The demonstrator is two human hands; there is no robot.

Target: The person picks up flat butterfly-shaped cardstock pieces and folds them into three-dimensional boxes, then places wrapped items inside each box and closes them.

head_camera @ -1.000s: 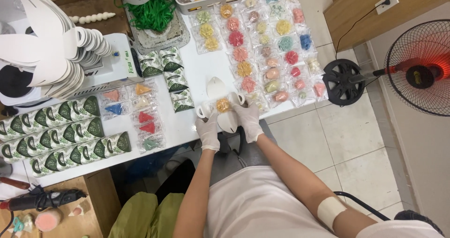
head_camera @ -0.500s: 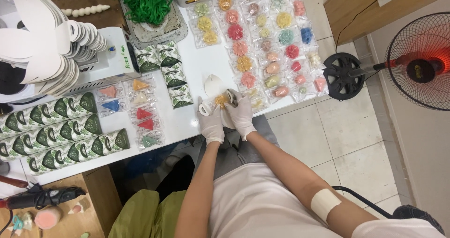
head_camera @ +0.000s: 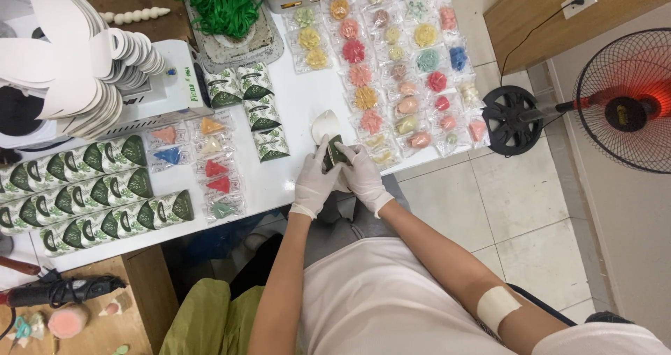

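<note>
White worktable (head_camera: 293, 180) over tiled floor, fan (head_camera: 622, 110) at right. Both gloved hands meet at table's near edge: left hand (head_camera: 314, 184) and right hand (head_camera: 363, 177) pinch small green-and-white paper box (head_camera: 337, 152) between curled fingers, white flap (head_camera: 325, 124) standing open above. Box looks light, thin card, creases easily; best held by side edges, gentle pressure, not on flap. Dark green leaf pattern, wedge shape, matching finished boxes (head_camera: 91, 194) in rows at left. Wrapped coloured sweets (head_camera: 391, 68) lie beyond.
</note>
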